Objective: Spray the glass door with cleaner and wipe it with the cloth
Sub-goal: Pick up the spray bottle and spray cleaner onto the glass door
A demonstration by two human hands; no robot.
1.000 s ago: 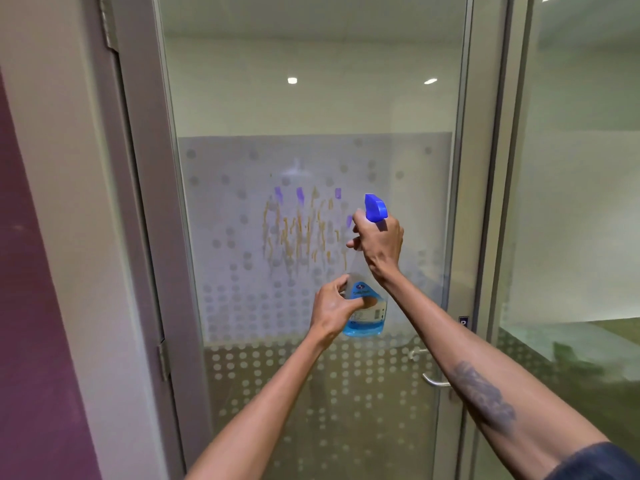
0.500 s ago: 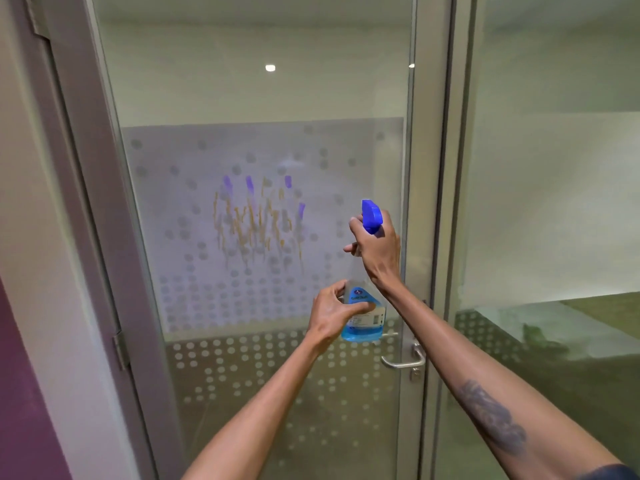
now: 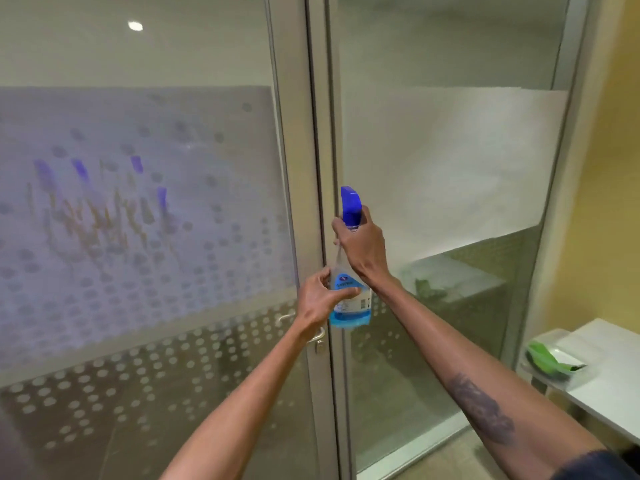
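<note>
A clear spray bottle (image 3: 349, 306) with blue cleaner and a blue trigger head is held upright in front of the door frame. My left hand (image 3: 320, 297) grips its body from the left. My right hand (image 3: 362, 245) wraps its neck just under the trigger head. The glass door (image 3: 138, 237) with a frosted dotted band fills the left, with streaks and blue reflections on the glass. A green cloth (image 3: 545, 358) lies on a white table at the right.
A fixed glass panel (image 3: 443, 202) stands right of the metal door frame (image 3: 311, 133). A lever door handle (image 3: 318, 336) sits just below my left wrist. The white table (image 3: 609, 386) stands against a yellow wall at the right edge.
The view has swung to the right: the door glass has slid left, and the side panel, table and green cloth have come into sight. Both hands keep the same hold on the bottle.
</note>
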